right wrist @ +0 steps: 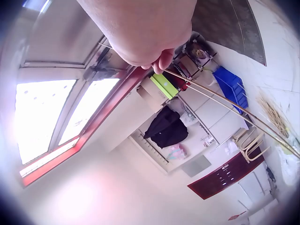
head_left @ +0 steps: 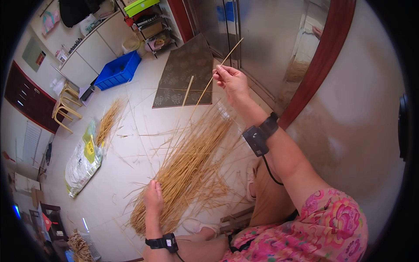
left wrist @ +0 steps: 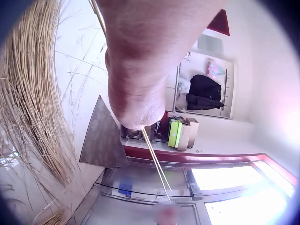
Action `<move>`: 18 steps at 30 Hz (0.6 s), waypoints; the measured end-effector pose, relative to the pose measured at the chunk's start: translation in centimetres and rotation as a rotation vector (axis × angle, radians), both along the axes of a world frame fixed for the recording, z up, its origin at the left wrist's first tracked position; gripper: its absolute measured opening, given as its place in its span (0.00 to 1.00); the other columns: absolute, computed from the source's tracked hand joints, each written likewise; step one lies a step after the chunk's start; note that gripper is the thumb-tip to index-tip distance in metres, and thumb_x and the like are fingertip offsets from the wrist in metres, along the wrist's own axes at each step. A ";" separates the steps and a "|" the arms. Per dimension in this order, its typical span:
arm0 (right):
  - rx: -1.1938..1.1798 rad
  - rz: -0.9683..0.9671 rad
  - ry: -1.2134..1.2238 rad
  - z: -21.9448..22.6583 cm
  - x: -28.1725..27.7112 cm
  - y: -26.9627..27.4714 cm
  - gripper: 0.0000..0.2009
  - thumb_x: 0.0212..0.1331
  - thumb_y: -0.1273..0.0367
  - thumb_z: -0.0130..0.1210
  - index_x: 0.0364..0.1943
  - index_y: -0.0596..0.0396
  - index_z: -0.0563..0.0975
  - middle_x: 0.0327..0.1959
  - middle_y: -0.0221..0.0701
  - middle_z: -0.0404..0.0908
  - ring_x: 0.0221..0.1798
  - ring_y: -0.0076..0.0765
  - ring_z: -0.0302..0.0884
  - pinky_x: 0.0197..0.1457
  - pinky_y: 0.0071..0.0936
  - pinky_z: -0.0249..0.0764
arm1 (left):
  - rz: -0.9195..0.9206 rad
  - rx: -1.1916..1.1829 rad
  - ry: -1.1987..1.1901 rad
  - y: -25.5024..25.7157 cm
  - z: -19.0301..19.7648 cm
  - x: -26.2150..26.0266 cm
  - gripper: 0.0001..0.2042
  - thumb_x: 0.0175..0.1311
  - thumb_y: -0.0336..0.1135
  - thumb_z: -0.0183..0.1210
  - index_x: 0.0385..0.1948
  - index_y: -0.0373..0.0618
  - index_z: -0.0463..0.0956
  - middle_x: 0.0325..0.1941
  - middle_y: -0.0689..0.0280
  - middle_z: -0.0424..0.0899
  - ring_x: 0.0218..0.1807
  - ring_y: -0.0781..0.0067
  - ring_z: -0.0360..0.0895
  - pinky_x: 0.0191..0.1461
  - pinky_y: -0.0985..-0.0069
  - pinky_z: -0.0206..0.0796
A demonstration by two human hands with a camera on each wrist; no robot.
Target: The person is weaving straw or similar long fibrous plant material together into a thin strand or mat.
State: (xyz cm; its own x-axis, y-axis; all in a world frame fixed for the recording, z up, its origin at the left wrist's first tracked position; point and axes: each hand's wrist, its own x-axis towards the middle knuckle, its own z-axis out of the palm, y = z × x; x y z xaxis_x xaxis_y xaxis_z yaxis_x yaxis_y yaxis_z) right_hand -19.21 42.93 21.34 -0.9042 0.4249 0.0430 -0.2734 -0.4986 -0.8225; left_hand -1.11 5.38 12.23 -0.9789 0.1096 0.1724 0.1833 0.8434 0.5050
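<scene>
Two thin straw stalks (right wrist: 220,97) stretch between my hands. My right hand (head_left: 233,83), raised at upper right, pinches them between thumb and fingers, and a stalk end sticks out beyond it. My left hand (head_left: 153,198), low over the floor, grips their other end with curled fingers; the left wrist view shows the stalks (left wrist: 152,152) coming out of that fist. Beneath and beside the left hand lies a big loose bundle of straw (head_left: 187,161), slanting across the floor. The palms and some of the fingers are hidden in both wrist views.
A smaller straw bunch (head_left: 108,122) lies by a silver-and-green plastic bag (head_left: 85,161) on the left. Farther back are a blue crate (head_left: 118,70) and a dark mat (head_left: 181,70) with a strip of straw on it. Metal doors (head_left: 266,43) stand at the right.
</scene>
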 end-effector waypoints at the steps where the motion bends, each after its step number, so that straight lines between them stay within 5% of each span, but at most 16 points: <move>1: -0.013 0.022 -0.005 0.0 0.1 -0.2 0.07 0.59 0.69 0.56 0.33 0.60 0.77 0.28 0.29 0.80 0.26 0.18 0.76 0.24 0.13 0.70 | -0.003 -0.010 0.031 0.1 0.0 0.0 0.07 0.67 0.34 0.44 0.32 0.43 0.69 0.23 0.55 0.74 0.25 0.55 0.72 0.30 0.67 0.63; 5: 0.210 -0.003 -0.073 -0.2 0.2 -0.3 0.08 0.60 0.68 0.54 0.30 0.59 0.77 0.23 0.29 0.79 0.23 0.18 0.76 0.23 0.15 0.70 | 0.012 -0.024 0.084 -0.3 0.0 -0.2 0.07 0.67 0.34 0.45 0.31 0.44 0.70 0.19 0.57 0.72 0.21 0.59 0.70 0.26 0.69 0.61; 8: 0.766 -0.126 -0.116 0.4 1.0 -0.6 0.08 0.61 0.68 0.51 0.28 0.58 0.75 0.19 0.30 0.78 0.18 0.20 0.75 0.20 0.19 0.69 | -0.007 0.018 0.107 -0.4 0.3 -0.3 0.07 0.66 0.34 0.46 0.31 0.44 0.71 0.17 0.58 0.71 0.19 0.62 0.69 0.25 0.70 0.60; 11: 0.955 -0.226 -0.048 -1.0 0.5 -1.0 0.08 0.62 0.70 0.48 0.29 0.58 0.73 0.16 0.31 0.76 0.16 0.23 0.74 0.18 0.23 0.67 | -0.021 0.009 0.081 -0.7 0.4 0.0 0.07 0.65 0.34 0.46 0.31 0.44 0.71 0.19 0.57 0.72 0.21 0.59 0.70 0.26 0.69 0.61; 13: 0.845 -0.144 -0.057 -0.5 0.8 -1.4 0.08 0.62 0.69 0.48 0.29 0.59 0.72 0.17 0.32 0.76 0.15 0.26 0.74 0.19 0.24 0.68 | 0.001 0.012 0.017 -0.5 0.9 0.1 0.06 0.64 0.33 0.47 0.31 0.44 0.71 0.23 0.55 0.76 0.26 0.51 0.74 0.29 0.64 0.64; 18: 0.832 -0.090 -0.045 -0.7 0.9 -2.0 0.07 0.62 0.69 0.48 0.30 0.59 0.71 0.16 0.35 0.76 0.15 0.31 0.74 0.22 0.29 0.69 | -0.031 0.038 -0.027 -0.3 0.7 0.2 0.07 0.64 0.34 0.47 0.30 0.43 0.71 0.23 0.54 0.74 0.26 0.51 0.73 0.29 0.64 0.63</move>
